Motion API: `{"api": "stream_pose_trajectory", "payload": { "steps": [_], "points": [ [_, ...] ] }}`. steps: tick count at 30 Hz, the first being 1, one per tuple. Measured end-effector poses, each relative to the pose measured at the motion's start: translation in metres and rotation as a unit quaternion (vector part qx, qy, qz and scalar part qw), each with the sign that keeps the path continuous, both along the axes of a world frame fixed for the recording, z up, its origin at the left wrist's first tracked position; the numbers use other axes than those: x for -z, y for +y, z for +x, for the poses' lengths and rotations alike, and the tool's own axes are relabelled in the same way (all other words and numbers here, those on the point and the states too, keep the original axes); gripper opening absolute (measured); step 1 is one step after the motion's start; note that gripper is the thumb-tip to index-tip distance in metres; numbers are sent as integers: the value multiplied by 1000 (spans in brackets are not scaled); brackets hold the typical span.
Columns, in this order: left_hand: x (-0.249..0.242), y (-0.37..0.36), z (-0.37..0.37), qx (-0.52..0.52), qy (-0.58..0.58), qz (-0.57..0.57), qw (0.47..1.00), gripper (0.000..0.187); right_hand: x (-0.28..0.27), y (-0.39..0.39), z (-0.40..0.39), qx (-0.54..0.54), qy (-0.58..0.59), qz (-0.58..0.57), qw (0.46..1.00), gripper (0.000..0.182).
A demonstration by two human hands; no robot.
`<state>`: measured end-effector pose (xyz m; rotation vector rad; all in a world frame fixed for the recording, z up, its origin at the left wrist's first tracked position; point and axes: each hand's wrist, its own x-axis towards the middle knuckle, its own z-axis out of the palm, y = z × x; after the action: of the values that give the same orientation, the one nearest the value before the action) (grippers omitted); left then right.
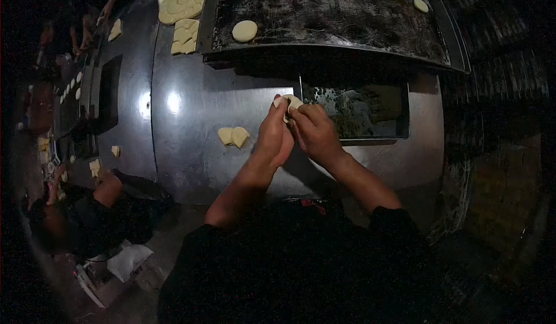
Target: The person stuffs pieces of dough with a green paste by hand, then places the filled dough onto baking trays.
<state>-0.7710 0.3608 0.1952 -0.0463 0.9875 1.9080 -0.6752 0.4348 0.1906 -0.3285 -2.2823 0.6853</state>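
Between my two hands, above the metal table (191, 167), is a piece of pale dough (294, 100). My left hand (273, 132) is closed around its left side, thumb up. The fingers of my right hand (315, 128) pinch its right edge, and a dark gap or filling shows in the middle, too small to name. Left of my hands, two cut dough pieces (234, 136) lie side by side on the table. Just right of my hands sits a dark rectangular tray (359, 112) with a wet-looking, patchy bottom.
A large baking tray (330, 17) at the back holds several round dough discs, one (245, 31) near its front left. Sheets of divided dough (184, 0) lie beside it. At the left, a co-worker (87, 208) handles dough. Stacked dark trays (501, 81) stand at the right.
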Motion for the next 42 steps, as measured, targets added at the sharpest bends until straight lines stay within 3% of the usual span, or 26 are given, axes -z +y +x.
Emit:
{"api": "stream_pose_trajectory", "payload": {
  "steps": [3,5,7,9,11,12,13,14,15,16,17,19,21,22,23,24,25,27,30,31,33,36,38,39,41,42],
  "points": [
    [-17,3,-27,244,-196,117,943,54,5,20,7,2,-86,33,996,29],
    [-6,-1,-41,320,-168,151,920,57,6,40,20,-70,-101,80,989,30],
    [-10,-5,-44,369,83,-27,925,57,-14,43,25,-130,-88,91,983,35],
    [-13,-7,-41,379,120,-46,916,52,-40,32,26,-107,-51,90,989,36],
    [-24,-17,-37,320,193,20,927,47,-51,21,23,-59,-17,4,998,34],
    [-32,-22,-33,318,197,23,927,47,-50,16,20,-71,17,-210,975,33],
    [-40,-27,-29,265,255,38,929,47,-50,8,19,-80,50,-415,905,31],
    [-47,-32,-23,210,312,54,925,47,-53,-2,18,-51,61,-499,863,32],
    [-52,-34,-13,208,317,59,923,47,-53,-9,13,-54,65,-493,866,32],
    [-56,-36,1,121,350,38,928,50,-51,-17,8,-8,89,-281,955,32],
    [-61,-40,12,32,379,18,924,53,-50,-25,2,38,112,-53,992,32],
    [-68,-56,18,53,371,29,927,60,-58,-52,-6,62,87,-20,994,29],
    [-67,-73,19,47,167,187,967,65,-54,-66,-6,71,94,-14,993,29],
    [-83,-89,12,135,152,163,966,71,-59,-69,-3,86,114,-7,990,28],
    [-87,-99,4,133,154,167,965,71,-65,-70,3,102,134,-1,986,28],
    [-89,-105,-3,192,255,129,939,70,-70,-68,13,123,112,42,985,25],
    [-91,-111,-6,246,352,88,899,70,-74,-68,20,103,113,36,988,24],
    [-92,-118,10,65,340,81,935,48,-81,-79,29,32,97,-130,986,23],
    [-82,-135,10,9,320,60,946,41,-109,-106,35,-89,34,-231,968,22],
    [-80,-143,7,33,245,54,967,36,-112,-113,35,-91,33,-228,969,22],
    [-76,-161,3,56,166,45,983,31,-114,-128,38,-79,-8,0,997,24],
    [-74,-181,5,128,198,91,967,20,-122,-124,54,-164,-34,-54,984,28],
    [-79,-189,11,141,375,158,903,18,-134,-127,51,-210,10,-81,974,22],
    [-80,-191,14,139,375,157,903,18,-133,-135,48,-211,9,-81,974,22],
    [-84,-190,22,32,500,148,853,17,-124,-152,44,-250,88,-348,899,19],
    [-89,-191,37,-32,424,99,900,25,-116,-158,45,-220,80,-393,889,19]
  ]
}}
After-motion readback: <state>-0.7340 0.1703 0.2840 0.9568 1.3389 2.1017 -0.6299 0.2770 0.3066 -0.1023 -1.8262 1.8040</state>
